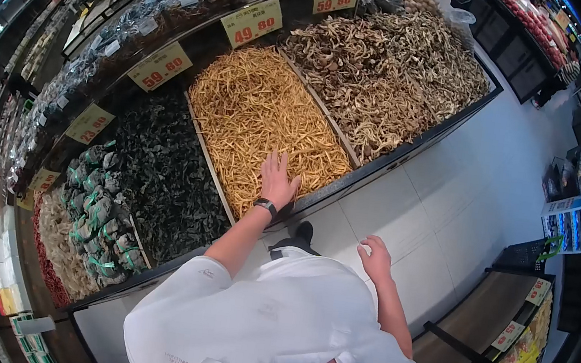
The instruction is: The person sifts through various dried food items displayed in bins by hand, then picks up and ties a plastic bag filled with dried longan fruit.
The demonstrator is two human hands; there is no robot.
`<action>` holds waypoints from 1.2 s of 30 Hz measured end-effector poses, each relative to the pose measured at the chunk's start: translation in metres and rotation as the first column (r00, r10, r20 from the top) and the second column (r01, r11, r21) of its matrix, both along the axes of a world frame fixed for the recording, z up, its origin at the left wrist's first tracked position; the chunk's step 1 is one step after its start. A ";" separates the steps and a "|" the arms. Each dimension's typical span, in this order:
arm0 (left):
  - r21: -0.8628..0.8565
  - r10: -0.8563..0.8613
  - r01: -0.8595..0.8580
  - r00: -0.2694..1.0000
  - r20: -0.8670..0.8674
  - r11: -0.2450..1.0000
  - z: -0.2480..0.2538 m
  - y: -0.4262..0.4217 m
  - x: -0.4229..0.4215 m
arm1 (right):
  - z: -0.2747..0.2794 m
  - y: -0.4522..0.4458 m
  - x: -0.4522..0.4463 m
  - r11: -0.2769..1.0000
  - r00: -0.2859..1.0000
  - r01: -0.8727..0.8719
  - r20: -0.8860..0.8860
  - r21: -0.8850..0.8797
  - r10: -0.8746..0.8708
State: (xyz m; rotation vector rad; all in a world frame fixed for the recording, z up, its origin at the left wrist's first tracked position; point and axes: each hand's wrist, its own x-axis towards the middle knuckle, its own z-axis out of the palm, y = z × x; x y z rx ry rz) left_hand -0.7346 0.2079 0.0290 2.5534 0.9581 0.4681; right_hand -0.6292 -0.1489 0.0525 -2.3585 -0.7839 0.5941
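My left hand (279,180), with a dark watch (266,206) on its wrist, lies palm down at the near edge of a bin of thin golden-yellow dried strips (256,105), which look like dried daylily buds. Its fingers are stretched out and touch the strips; nothing shows in its grasp. My right hand (375,257) hangs over the floor beside my body, away from the display. Its fingers are loosely bent, with the thumb apart, and I see nothing in it. Some of its fingertips are hard to make out.
Dividers separate brown dried mushrooms (390,78) on the right from black dried fungus (169,166) on the left. Green-banded bundles (98,209) sit farther left. Price signs (252,23) line the back edge. A wooden-topped stand (475,328) is behind at right, over tiled floor (411,203).
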 end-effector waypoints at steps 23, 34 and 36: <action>0.141 0.265 -0.234 0.923 -0.279 0.962 0.000 -0.026 0.045 | -0.016 0.000 0.239 0.929 0.938 -0.343 -0.006 0.139 0.347; 0.154 0.410 -0.411 0.911 0.039 0.898 0.035 -0.123 0.161 | -0.014 -0.075 0.350 0.890 0.903 -0.429 0.084 0.155 0.420; 0.121 0.386 -0.392 0.920 0.069 0.912 0.044 -0.136 0.190 | -0.017 -0.081 0.357 0.905 0.918 -0.391 0.007 0.167 0.396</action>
